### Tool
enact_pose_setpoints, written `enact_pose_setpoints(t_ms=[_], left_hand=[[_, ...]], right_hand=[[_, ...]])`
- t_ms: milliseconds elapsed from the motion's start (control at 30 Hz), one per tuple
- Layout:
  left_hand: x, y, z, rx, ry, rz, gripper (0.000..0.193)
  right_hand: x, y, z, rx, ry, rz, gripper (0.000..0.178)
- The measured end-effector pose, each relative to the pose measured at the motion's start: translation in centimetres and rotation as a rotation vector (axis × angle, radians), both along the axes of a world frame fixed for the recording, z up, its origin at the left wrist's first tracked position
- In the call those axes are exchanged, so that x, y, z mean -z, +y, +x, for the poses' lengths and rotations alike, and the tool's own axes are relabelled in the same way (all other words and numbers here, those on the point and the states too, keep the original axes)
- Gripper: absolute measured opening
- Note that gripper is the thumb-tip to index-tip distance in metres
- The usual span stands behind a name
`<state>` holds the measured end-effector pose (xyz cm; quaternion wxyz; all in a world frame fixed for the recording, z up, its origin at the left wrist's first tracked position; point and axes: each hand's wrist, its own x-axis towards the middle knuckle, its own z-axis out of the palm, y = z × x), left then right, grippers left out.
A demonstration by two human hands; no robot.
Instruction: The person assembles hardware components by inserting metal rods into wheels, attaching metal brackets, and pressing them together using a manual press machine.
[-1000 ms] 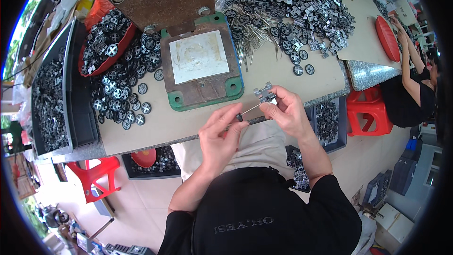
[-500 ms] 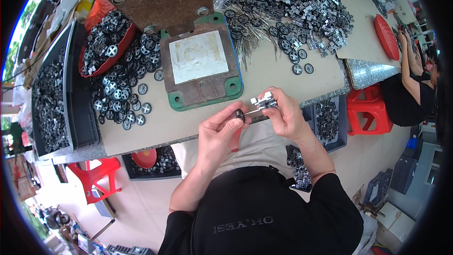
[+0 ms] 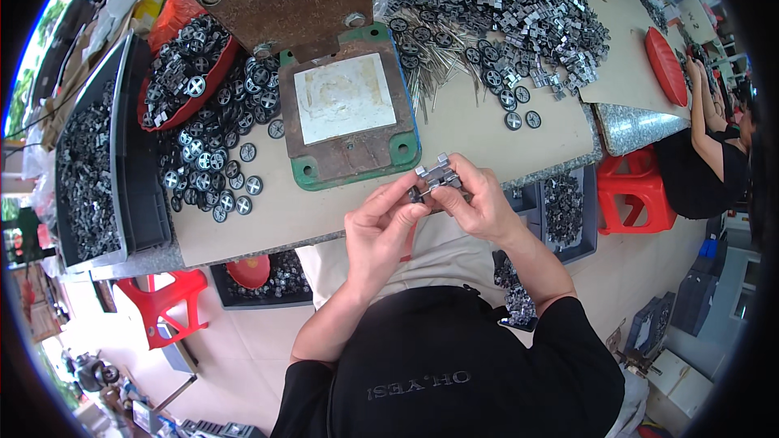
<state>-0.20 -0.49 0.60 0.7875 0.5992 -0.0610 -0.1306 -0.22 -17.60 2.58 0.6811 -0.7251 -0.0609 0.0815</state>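
My left hand (image 3: 376,231) pinches a small black wheel (image 3: 415,194) between thumb and fingertips. Between the thumb and fingers of my right hand (image 3: 487,209) is a small grey block-shaped part (image 3: 439,173) with stubby projections. Both hands meet above the near table edge, and the wheel sits right against the left side of the grey part. Most of the thin metal rod between the two is hidden now. Just beyond my hands stands a press base (image 3: 396,164) with green corners and a white plate (image 3: 344,99) on top.
Loose wheels (image 3: 203,162) lie left of the press, beside a red tray (image 3: 171,123) and a dark bin (image 3: 148,195). Metal rods (image 3: 428,73) and heaped grey parts (image 3: 519,8) lie at the far right. Red stools (image 3: 633,191) stand below; another person (image 3: 706,146) sits at right.
The grey part and the wheel have come together, so the rod that showed between them is mostly covered. My right hand has shifted slightly left and down; the left stays nearly in place.
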Motion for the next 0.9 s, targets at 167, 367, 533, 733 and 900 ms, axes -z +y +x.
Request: enact_pose_setpoints(t_ms=[167,367,533,733,900], left_hand=[[1.1,-0.2,0.1,0.04,0.176,-0.22,0.038],[2.3,0.1,0.1,0.063,0.338,-0.367,0.037],[2.1,-0.3,0.1,0.032,0.28,-0.32,0.039],[1.7,-0.7,0.1,0.023,0.221,-0.228,0.039],[0.9,-1.4,0.2,0.076,0.217,-0.315,0.033]], right_hand=[[0.4,0.3,0.0,0.058,-0.046,-0.038,0.017],[-0.1,-0.2,0.2,0.028,0.093,-0.08,0.02],[-0.3,-0.4,-0.1,0.112,-0.131,-0.277,0.016],[0.9,0.4,-0.7,0.189,-0.177,-0.217,0.017],[-0.5,-0.3,-0.8,0.16,-0.155,-0.303,0.021]])
